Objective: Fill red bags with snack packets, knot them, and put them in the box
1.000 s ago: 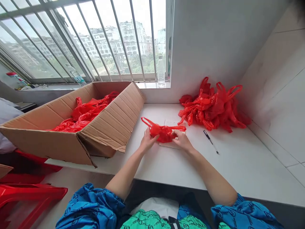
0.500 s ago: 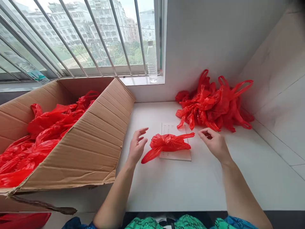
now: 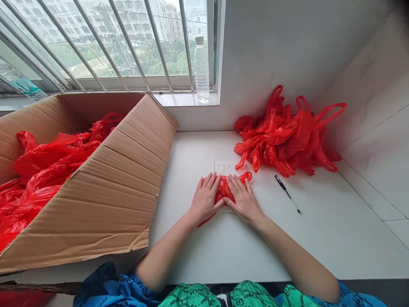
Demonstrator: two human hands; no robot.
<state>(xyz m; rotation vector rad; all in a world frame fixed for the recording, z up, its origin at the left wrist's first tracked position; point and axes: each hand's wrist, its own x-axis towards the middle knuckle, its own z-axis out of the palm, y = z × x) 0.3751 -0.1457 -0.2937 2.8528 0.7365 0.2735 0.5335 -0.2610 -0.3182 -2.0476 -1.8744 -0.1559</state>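
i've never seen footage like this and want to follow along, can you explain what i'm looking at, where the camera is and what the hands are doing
There is no machine here, just a person's two bare hands. One camera, worn on the head, looks forward and down. The left hand and right hand lie flat on a red plastic bag, not gripping it. Beneath is a sheet with markings on the white table. To the right lies a pen, with a heap of red bags behind it. At left, an open cardboard box holds more red plastic.
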